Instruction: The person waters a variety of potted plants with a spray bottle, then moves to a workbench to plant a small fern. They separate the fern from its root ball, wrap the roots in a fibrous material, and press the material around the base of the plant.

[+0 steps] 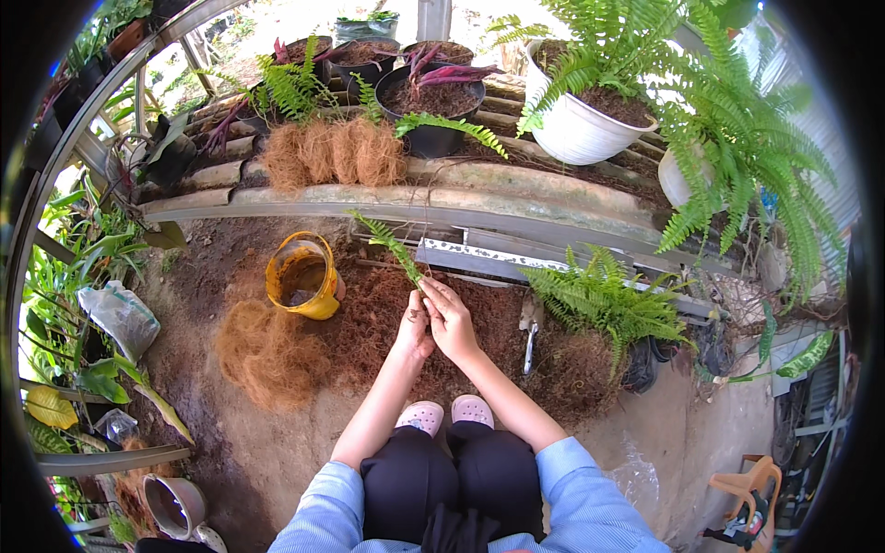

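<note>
Both of my hands meet above a heap of brown potting soil (pixel 369 313) on the ground. My right hand (pixel 451 320) pinches the base of a small fern frond (pixel 392 245) that sticks up and to the left. My left hand (pixel 415 330) presses against the same base from the left side. Just left of the hands lies a tipped yellow bucket (pixel 302 275) smeared with soil. A garden trowel (pixel 529 330) rests on the soil to the right. My pink clogs (pixel 448 411) show below the hands.
A pile of coconut fibre (pixel 267 348) lies at the left. A bushy fern (pixel 604 300) sits at the right beside a black pot. On the raised shelf behind stand black pots (pixel 431 101), a white pot (pixel 581 129) with ferns, and fibre bundles (pixel 334 152). A plastic bag (pixel 120 315) lies far left.
</note>
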Motion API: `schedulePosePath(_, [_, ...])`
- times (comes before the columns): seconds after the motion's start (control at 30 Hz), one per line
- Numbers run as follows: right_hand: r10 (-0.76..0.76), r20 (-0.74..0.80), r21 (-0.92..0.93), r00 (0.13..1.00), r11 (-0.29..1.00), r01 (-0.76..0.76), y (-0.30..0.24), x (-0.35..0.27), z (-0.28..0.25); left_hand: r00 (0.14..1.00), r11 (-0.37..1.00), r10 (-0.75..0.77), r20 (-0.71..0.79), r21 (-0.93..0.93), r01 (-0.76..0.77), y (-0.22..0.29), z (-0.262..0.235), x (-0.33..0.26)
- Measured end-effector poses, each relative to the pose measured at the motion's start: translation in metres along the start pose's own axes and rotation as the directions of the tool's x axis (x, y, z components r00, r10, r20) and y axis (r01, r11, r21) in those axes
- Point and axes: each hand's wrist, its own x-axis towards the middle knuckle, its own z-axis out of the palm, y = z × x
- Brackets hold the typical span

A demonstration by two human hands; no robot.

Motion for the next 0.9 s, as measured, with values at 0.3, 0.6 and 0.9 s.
schedulePosePath(0.3, [0.451, 0.130, 0.726, 0.883, 0.563, -0.394, 0.005, -0.002, -0.010, 0.990, 0.958, -0.114, 0.087, -0.255, 0.133, 0.014, 0.016, -0.003])
schedulePosePath(0.6, [0.716, 0.265, 0.959, 0.646, -0.124, -0.257, 0.023, -0.010, 0.015, 0.985, 0.945, 0.063, 0.162, -0.326, -0.007, -0.002, 0.026, 0.002])
schedulePosePath(0.9, [0.624, -0.193, 0.655, 0.757, 0.656, -0.374, 0.011, -0.009, 0.024, 0.977, 0.979, 0.185, -0.103, 0.108, -0.174, -0.005, 0.035, -0.002])
